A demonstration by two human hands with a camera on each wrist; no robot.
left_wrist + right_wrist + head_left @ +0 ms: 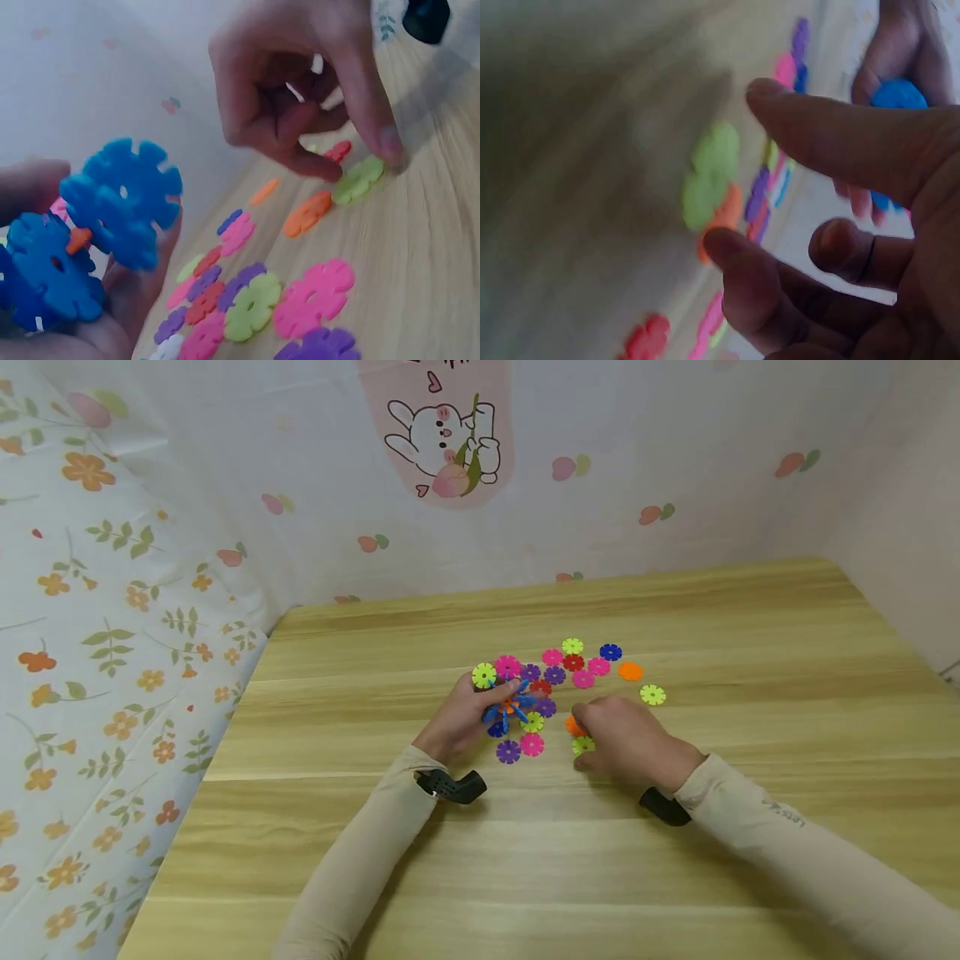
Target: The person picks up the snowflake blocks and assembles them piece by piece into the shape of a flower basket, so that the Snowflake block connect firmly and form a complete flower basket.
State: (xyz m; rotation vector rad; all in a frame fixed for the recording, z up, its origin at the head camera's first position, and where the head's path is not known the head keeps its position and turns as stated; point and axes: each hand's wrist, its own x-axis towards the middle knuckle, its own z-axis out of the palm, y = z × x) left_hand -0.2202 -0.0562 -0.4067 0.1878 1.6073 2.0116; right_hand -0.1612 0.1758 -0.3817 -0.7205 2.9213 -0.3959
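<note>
My left hand (459, 714) holds a cluster of blue snowflake discs (521, 700) joined around a small orange piece (79, 240); the left wrist view shows the discs standing at different angles. Over the table, my right hand (630, 739) reaches down with thumb and forefinger spread to either side of a yellow-green snowflake disc (358, 180). That disc (711, 176) lies on the tabletop, with a gap between the two fingertips in the right wrist view. Beside it lies an orange snowflake disc (307, 213), close to the right forefinger.
Loose snowflake discs in pink (532, 744), purple (508, 752), red (573, 662) and dark blue (611, 652) lie scattered on the wooden table (525, 877). Farther right are another orange disc (631, 671) and a yellow-green one (652, 694). A patterned cloth (600, 418) hangs behind.
</note>
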